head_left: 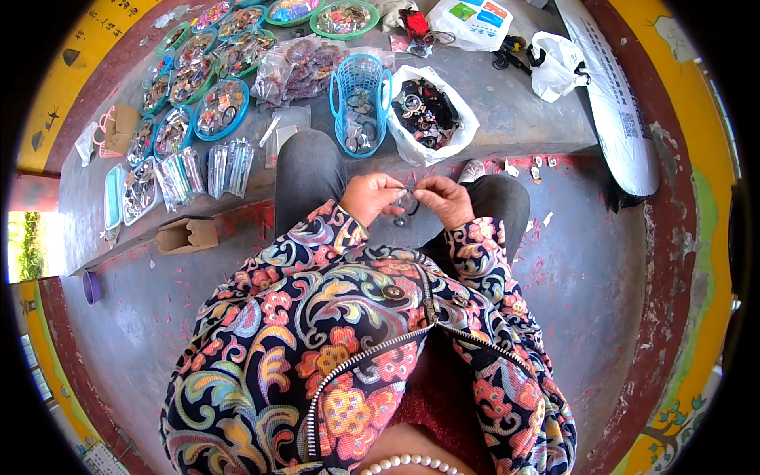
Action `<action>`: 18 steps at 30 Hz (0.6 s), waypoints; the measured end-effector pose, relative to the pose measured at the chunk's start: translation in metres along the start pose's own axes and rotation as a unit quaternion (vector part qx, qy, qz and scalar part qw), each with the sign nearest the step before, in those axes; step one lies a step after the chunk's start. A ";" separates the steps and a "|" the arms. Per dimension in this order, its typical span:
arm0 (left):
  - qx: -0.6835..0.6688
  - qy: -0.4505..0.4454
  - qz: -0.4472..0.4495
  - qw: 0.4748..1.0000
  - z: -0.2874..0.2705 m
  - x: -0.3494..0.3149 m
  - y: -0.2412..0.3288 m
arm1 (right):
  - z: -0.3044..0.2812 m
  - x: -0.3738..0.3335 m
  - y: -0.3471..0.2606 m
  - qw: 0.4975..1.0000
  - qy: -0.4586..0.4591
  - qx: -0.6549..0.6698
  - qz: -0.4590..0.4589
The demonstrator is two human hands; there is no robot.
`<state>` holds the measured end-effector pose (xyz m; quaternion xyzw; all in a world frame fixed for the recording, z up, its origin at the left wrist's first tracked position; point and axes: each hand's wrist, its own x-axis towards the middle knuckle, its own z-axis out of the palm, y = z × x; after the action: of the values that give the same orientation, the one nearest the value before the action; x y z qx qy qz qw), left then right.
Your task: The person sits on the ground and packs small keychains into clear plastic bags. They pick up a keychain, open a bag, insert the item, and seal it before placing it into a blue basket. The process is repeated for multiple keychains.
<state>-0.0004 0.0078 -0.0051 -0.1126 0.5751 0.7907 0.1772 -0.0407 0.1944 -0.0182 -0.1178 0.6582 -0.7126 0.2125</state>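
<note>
- Hands meet in front of the lap: the left hand (370,196) and the right hand (445,199) are drawn close together, fingertips pinched on a small dark ring-shaped trinket (408,204) that hangs between them over the knees in grey trousers (310,170).
- Grip looks like a fingertip pinch on both sides; what the trinket is made of and whether it has a clasp is too small to tell.
- Good handling here, as I judge it, means keeping the piece low over the lap, so a slip drops it onto cloth and not the grey concrete floor (586,261).
- Elbows tucked, as the flowered jacket sleeves (483,245) show, should steady the fine work; small turns of the fingers would serve better than pulling.
- Supplies sit just beyond the knees on the raised concrete ledge (507,119): a light blue plastic basket (360,103) with dark rings inside, and, touching its right side, a white plastic bag (431,115) open on a heap of dark small parts.
- Round blue- and green-rimmed trays (218,107) of bright bits and clear packets of slim sticks (226,166) lie well to the left.
- A small open cardboard box (188,234) stands at the ledge's edge, near the left knee.
</note>
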 end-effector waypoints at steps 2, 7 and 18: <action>-0.006 -0.009 0.011 1.000 0.008 -0.003 0.001 | 0.005 -0.001 0.003 0.998 -0.003 -0.057 0.009; -0.009 -0.025 0.008 1.000 0.003 -0.001 -0.004 | 0.005 -0.003 0.002 0.999 0.004 -0.032 0.009; -0.032 -0.026 -0.023 0.999 0.004 -0.006 0.008 | 0.002 -0.002 0.005 0.999 0.015 -0.038 -0.011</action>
<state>0.0015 0.0082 0.0053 -0.1108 0.5420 0.8070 0.2069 -0.0373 0.1937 -0.0227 -0.1224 0.6865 -0.6909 0.1906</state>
